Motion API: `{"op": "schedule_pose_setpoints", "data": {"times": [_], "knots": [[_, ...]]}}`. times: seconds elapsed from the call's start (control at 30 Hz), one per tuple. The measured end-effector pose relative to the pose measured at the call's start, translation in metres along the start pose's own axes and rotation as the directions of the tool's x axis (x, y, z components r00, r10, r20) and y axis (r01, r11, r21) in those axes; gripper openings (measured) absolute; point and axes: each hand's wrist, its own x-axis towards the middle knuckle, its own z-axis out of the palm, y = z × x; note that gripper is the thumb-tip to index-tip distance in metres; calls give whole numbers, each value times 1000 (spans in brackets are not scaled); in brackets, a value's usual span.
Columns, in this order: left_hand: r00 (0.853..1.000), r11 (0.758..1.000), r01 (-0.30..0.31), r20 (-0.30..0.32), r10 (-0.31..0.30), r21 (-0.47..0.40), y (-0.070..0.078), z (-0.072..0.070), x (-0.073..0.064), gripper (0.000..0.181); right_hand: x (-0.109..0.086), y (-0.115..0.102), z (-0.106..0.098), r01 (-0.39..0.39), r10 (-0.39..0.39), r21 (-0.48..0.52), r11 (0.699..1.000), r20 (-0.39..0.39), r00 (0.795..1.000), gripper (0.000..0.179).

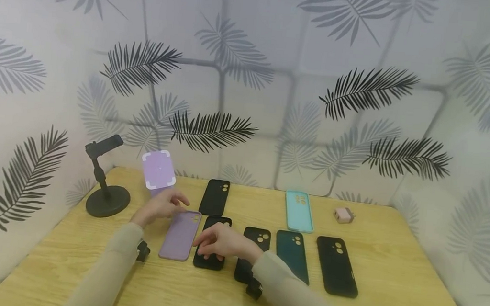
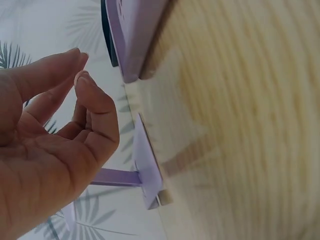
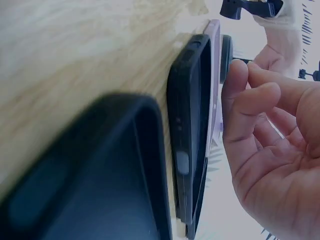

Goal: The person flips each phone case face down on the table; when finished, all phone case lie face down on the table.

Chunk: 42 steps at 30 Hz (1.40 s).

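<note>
A lilac phone case [image 1: 177, 241] lies on the table with its camera cutout at the far end. My left hand [image 1: 164, 205] hovers near that end, fingers loosely bent. In the left wrist view, thumb and fingertips of the left hand [image 2: 65, 130] come close together with nothing between them, apart from the lilac case [image 2: 137, 42]. Over a black phone case [image 1: 205, 262], just right of the lilac one, is my right hand [image 1: 226, 240]. The right wrist view shows the right hand [image 3: 270, 120] loosely curled, holding nothing, above the black case [image 3: 186, 120].
Another black case [image 1: 214, 198] lies behind. To the right are a black case [image 1: 242, 270], a dark teal case [image 1: 292, 257], a further black case [image 1: 337, 268], a turquoise case [image 1: 299, 215] and a pink charger plug [image 1: 344, 215]. A lilac stand [image 1: 159, 168] and black stand [image 1: 108, 201] are back left.
</note>
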Motion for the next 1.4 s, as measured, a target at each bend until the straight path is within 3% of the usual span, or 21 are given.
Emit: {"op": "schedule_pose_setpoints", "data": {"times": [0.23,0.43,0.6,0.8,0.9,0.97,1.13,1.23,1.4], "knots": [[992,997,79,96,-77,-11,-12,-6,0,35,13,-2,13,7,-7,-104,995,5,1000,20],[984,991,125,126,-129,37,-14,-8,3,34,23,-4,20,-8,4,-249,968,-18,1000,18],[983,989,123,124,-134,87,-12,-7,7,32,26,-4,21,-18,11,-326,945,-25,1000,16],[982,987,138,115,-147,84,-12,-8,7,27,25,-9,20,-34,26,-364,931,-27,999,14],[984,992,119,129,-123,44,-16,-10,6,24,26,-12,19,-51,46,-371,927,-22,999,14],[981,993,117,157,-111,-28,-19,-12,5,23,26,-13,20,-66,64,-372,926,-19,998,13],[964,970,133,256,-79,-202,-24,-17,-1,26,28,-18,24,-154,151,-259,953,-31,988,14],[971,966,113,234,-56,-235,-25,-18,-1,26,29,-21,26,-200,196,-141,970,-42,980,26],[987,964,64,156,-24,-256,-22,-18,3,29,30,-22,25,-209,210,72,975,-2,978,46]]}}
